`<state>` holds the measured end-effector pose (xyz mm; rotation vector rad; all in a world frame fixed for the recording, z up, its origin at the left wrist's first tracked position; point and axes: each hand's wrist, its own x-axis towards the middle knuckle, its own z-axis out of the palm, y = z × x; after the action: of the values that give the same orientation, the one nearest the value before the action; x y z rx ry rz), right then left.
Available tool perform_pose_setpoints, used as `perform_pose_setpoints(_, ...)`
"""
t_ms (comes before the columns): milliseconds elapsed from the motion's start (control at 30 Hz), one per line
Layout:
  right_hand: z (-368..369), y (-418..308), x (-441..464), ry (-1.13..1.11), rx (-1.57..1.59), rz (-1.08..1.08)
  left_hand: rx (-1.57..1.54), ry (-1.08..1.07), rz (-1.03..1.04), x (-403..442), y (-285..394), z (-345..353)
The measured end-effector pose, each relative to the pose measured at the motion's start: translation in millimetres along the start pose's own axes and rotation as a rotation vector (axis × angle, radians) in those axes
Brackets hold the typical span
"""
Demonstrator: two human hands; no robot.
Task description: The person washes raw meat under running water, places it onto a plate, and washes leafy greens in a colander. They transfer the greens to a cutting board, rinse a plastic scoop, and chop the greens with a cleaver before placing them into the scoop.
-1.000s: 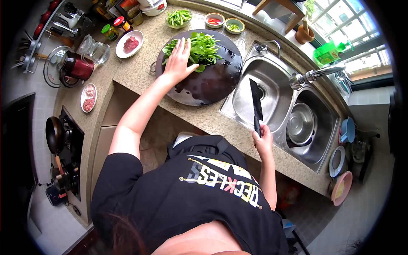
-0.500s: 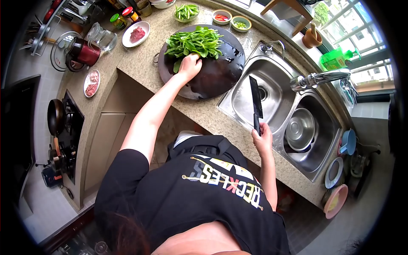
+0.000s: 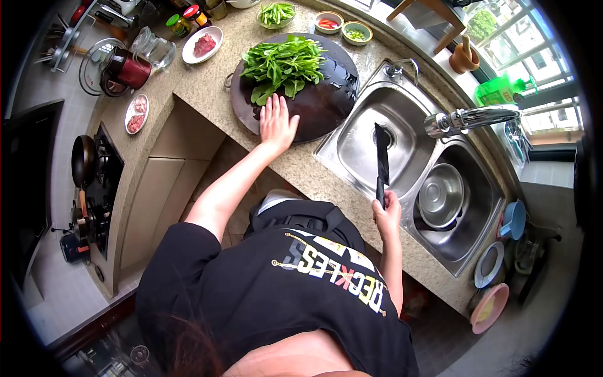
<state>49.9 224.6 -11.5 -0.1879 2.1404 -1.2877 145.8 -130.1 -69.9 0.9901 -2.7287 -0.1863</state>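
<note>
A heap of leafy green vegetables (image 3: 284,66) lies on the dark round cutting board (image 3: 323,113). My left hand (image 3: 278,124) rests flat at the board's near edge, its fingers stretched toward the leaves, with the fingertips right by the lowest ones. Nothing is held in it. In my right hand (image 3: 387,213) is the black handle of a kitchen knife (image 3: 382,157). Its dark blade points away from me, above the left basin of the steel sink (image 3: 358,147).
A metal bowl (image 3: 441,195) sits in the right basin, beside the faucet (image 3: 471,118). Behind the board stand a bowl of cut green vegetables (image 3: 275,16) and small bowls of red pieces (image 3: 328,23) and green pieces (image 3: 357,33). Plates of meat (image 3: 204,45) are at left.
My left hand has drawn back from the greens toward me and flattened out. The leaves have settled lower on the board. The knife in my right hand has dipped slightly.
</note>
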Motion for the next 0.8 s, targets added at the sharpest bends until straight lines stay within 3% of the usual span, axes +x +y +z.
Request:
perform_pose_setpoints(100,-6.7,-0.1,0.7,0.002,0.000,0.000,0.088,-0.030,-0.210,3.0,40.8,6.8)
perform_pose_setpoints(167,-11.4,7.1,0.7,0.001,0.008,-0.003,0.052,-0.040,-0.178,-5.8,59.1,9.1)
perform_pose_setpoints(233,-15.0,13.6,2.5,-0.006,0.017,-0.008,-0.031,-0.080,-0.039,-16.0,87.3,3.0)
perform_pose_setpoints(300,-17.6,19.0,2.6,0.026,0.022,0.028,-0.211,-0.311,0.367,-12.2,125.0,-7.1)
perform_pose_setpoints(367,-24.3,15.7,-0.1,0.028,0.041,0.017,-0.835,-0.439,0.624,-17.2,165.9,20.0)
perform_pose_setpoints(433,-33.6,5.3,-3.6,0.095,-0.082,0.058,-0.713,-0.216,0.731,-9.8,192.7,6.8)
perform_pose_setpoints(500,-43.4,43.7,8.7,0.158,-0.144,-0.050,-0.730,-0.087,0.720,-0.4,189.7,0.7)
perform_pose_setpoints(567,-48.2,41.5,6.0,0.154,-0.027,0.032,-0.686,-0.010,0.642,5.5,158.2,-5.9)
perform_pose_setpoints(700,-43.4,44.9,3.2,0.169,-0.012,0.049,-0.212,0.291,0.483,23.3,68.0,-36.5)
perform_pose_setpoints(800,-30.0,35.3,-1.5,0.150,0.009,0.056,0.034,0.366,0.408,47.2,13.1,-45.5)
